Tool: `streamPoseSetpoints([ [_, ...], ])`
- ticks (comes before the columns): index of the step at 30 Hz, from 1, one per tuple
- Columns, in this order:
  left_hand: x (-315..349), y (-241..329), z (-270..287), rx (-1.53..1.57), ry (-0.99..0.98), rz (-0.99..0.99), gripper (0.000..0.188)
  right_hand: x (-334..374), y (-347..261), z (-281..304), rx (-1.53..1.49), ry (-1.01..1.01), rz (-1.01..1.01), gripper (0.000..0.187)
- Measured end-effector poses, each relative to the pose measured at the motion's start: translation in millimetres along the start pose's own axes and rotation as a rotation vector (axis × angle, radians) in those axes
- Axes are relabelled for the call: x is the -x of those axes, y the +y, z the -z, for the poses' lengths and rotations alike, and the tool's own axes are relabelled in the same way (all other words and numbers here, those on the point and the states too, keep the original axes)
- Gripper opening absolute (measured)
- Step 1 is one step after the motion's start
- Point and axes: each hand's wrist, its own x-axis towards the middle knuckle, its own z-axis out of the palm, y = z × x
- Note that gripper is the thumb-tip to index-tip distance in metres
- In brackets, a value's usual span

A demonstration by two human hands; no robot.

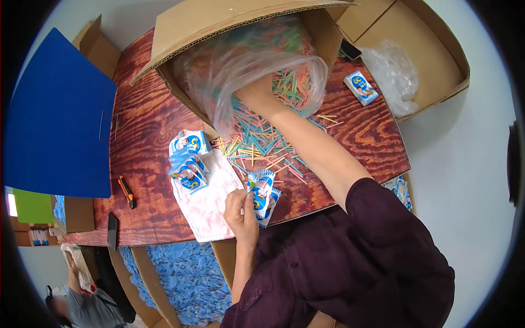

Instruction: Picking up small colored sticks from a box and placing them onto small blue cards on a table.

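Observation:
My left hand (pixel 240 216) is closed on a small blue-and-white printed packet (pixel 261 190), its thumb pressed against the front. Another such packet shows behind it, at the table's near edge; I cannot tell if it is held too. My right arm reaches forward into a clear plastic bag (pixel 216 76) inside a tipped cardboard box (pixel 235 16). Its hand (pixel 254 92) is among thin pink, green and yellow sticks (pixel 295 87), with the fingers hidden. More coloured sticks (pixel 257 136) spill from the bag onto the table.
Several packets (pixel 190 172) lie on a white cloth (pixel 205 210) to the left. The wood-grain table (pixel 145 109) also carries an orange cutter (pixel 126 191), a phone (pixel 112 230) and a small box (pixel 361 87). Below stands a carton full of blue packets (pixel 186 279). Another person (pixel 90 303) is lower left.

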Motion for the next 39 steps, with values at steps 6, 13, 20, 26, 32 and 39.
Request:
streamPoseSetpoints([
  [6,-0.4,2.1,11.5,0.019,0.033,0.071,0.003,-1.6,5.5,-1.3,0.001,-0.082,-0.027,0.019],
  [13,-1.8,4.5,9.7,0.043,0.044,0.113,0.003,-29.0,50.6,22.5,-0.985,-0.685,-0.294,0.015],
  [20,-2.0,7.3,-2.4,0.119,-0.017,0.109,0.005,-8.2,49.3,57.7,-1.429,-0.731,-1.395,0.016],
  [26,0.5,6.9,-2.7,0.164,0.001,0.175,0.007,-5.7,56.8,55.8,-1.535,-0.896,-1.288,0.023],
  [32,1.5,4.9,-3.4,0.22,-0.009,0.225,0.008,1.3,53.8,64.9,-1.484,-0.606,-0.994,0.022],
  [39,3.9,3.3,0.6,0.321,0.014,0.329,0.009,44.8,42.6,101.0,-1.847,-0.974,-1.392,0.011],
])
